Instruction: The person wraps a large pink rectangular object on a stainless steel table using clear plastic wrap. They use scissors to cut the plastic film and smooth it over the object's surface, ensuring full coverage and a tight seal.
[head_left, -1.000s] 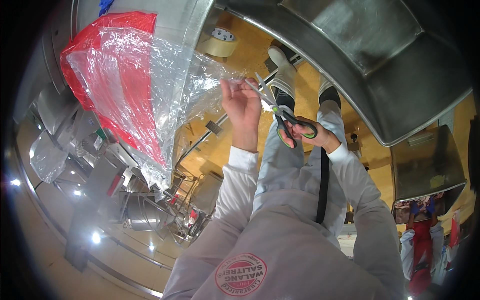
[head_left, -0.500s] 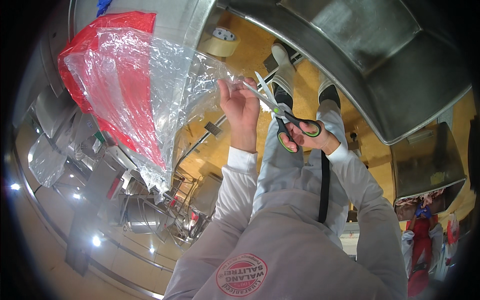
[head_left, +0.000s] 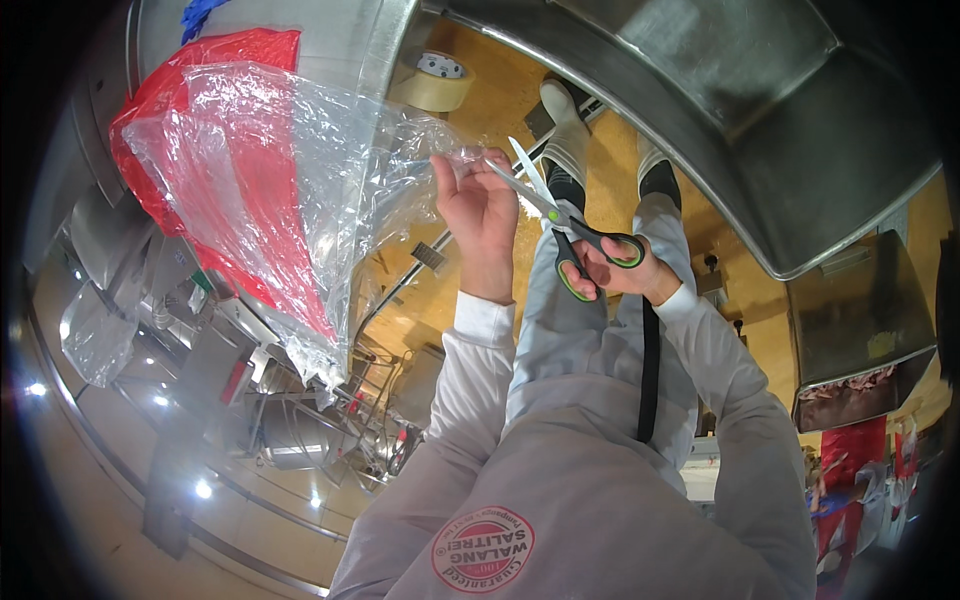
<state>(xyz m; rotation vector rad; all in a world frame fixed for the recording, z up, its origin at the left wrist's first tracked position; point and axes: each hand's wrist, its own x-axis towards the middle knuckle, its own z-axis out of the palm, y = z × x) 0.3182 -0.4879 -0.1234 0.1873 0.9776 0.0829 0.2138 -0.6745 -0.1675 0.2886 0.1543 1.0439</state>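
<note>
Nearest the camera, at six o'clock, is the person's pale grey jacket (head_left: pixel 590 500) with a round red badge on the chest, and both sleeves run up from it toward the middle of the view. The right hand (head_left: pixel 625 272), just right of centre at about two o'clock from the middle, is closed through the loops of a pair of scissors (head_left: pixel 565 225) with black handles lined in green; their blades stand open and point toward eleven o'clock, the tips just beside the left hand's fingers. The left hand (head_left: pixel 480 215), close to the centre at twelve o'clock, is shut in a pinch on the gathered end of a clear plastic bag (head_left: pixel 290 200), which it holds up. The bag spreads away from the hand toward nine and ten o'clock, crumpled and see-through, and a red plastic bag (head_left: pixel 230 60) shows through and behind it. Beyond the hands, at twelve o'clock, the person's white boots (head_left: pixel 565 130) stand on a yellow floor (head_left: pixel 500 90), and a roll of tan tape (head_left: pixel 435 82) lies just left of them. A large steel tub (head_left: pixel 760 110) curves across from twelve to three o'clock.
</note>
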